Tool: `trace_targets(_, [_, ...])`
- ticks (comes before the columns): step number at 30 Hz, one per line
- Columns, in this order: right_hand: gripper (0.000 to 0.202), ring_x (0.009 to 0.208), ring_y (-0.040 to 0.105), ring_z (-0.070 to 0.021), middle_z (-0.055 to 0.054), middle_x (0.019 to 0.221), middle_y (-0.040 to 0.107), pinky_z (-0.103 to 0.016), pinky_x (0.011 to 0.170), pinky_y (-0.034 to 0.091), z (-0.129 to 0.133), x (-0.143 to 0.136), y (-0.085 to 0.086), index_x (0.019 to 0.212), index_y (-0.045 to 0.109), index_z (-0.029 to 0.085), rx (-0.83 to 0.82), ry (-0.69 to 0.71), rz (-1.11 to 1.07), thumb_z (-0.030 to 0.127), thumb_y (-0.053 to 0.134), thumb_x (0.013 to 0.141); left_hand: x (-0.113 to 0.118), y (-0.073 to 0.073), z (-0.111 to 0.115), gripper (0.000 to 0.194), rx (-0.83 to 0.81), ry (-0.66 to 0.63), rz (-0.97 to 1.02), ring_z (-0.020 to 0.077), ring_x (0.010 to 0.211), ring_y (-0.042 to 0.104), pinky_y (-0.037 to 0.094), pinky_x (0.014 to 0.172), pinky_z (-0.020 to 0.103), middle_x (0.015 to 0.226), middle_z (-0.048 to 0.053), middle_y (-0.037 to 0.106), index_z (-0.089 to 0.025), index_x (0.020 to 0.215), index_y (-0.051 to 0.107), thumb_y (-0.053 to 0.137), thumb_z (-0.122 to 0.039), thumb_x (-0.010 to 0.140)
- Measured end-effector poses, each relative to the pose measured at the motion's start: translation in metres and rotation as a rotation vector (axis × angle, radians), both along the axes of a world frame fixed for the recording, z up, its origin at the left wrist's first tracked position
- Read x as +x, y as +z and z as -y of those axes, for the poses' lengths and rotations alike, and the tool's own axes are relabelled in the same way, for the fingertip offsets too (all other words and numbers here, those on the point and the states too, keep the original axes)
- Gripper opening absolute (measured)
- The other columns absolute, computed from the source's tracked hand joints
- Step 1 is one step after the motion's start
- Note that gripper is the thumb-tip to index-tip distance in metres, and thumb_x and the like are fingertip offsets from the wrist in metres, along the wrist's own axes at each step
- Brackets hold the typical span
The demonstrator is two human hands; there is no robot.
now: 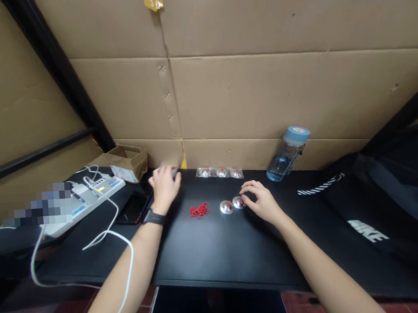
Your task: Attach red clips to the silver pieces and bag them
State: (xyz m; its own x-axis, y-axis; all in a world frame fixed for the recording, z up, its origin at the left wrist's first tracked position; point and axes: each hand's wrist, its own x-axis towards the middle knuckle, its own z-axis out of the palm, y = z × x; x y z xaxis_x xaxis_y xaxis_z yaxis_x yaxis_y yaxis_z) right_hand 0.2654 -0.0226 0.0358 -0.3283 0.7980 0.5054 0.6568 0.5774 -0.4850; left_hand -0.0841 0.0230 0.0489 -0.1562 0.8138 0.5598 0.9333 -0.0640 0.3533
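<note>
Two small silver finger cymbals, each with a red cord at its centre, lie side by side on the black table. My right hand (264,202) has its thumb and fingertips at the rim of the right finger cymbal (238,203). The left finger cymbal (226,207) lies just beside it, untouched. A loose bundle of red cords (199,210) rests farther left. My left hand (165,186), wearing a dark watch (154,217), is near the cardboard wall. Its fingers curl over something greyish, mostly hidden and blurred.
Clear-wrapped finger cymbals (221,173) line the table's back edge. A blue-lidded bottle (284,158) and a black bag (369,197) stand right. Left are a phone (132,208), an open carton (128,159) and a white power strip (80,211); its white cable (130,262) crosses my left forearm.
</note>
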Motion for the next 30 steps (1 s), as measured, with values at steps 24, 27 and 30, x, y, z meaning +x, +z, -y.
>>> trace_targets(24, [0.01, 0.102, 0.064, -0.0248, -0.007, 0.108, 0.067, -0.041, 0.092, 0.05, 0.002, 0.001, 0.007, 0.095, 0.07, 0.025, 0.072, 0.03, -0.054, 0.023, 0.061, 0.092, -0.061, -0.019, -0.04, 0.021, 0.263, 0.265, 0.32, 0.0302, 0.109, 0.054, 0.036, 0.1, 0.049, 0.106, 0.011, 0.062, -0.02, 0.089, 0.071, 0.057, -0.035, 0.09])
trace_targets(27, [0.01, 0.101, 0.064, -0.0246, -0.007, 0.108, 0.067, -0.042, 0.093, 0.05, 0.002, 0.002, 0.008, 0.095, 0.07, 0.025, 0.087, 0.031, -0.055, 0.022, 0.061, 0.091, -0.061, -0.01, -0.032, 0.021, 0.352, 0.194, 0.351, 0.0259, 0.105, 0.059, 0.041, 0.098, 0.041, 0.105, 0.01, 0.063, -0.019, 0.093, 0.071, 0.058, -0.035, 0.091])
trace_targets(30, [0.01, 0.1, 0.064, -0.0246, -0.007, 0.106, 0.067, -0.042, 0.092, 0.05, 0.001, 0.004, 0.009, 0.095, 0.069, 0.025, 0.088, 0.031, -0.049, 0.021, 0.061, 0.091, -0.044, 0.0, -0.018, 0.02, 0.376, 0.024, 0.296, 0.0231, 0.103, 0.062, 0.043, 0.093, 0.035, 0.104, 0.008, 0.068, -0.019, 0.095, 0.069, 0.056, -0.034, 0.092])
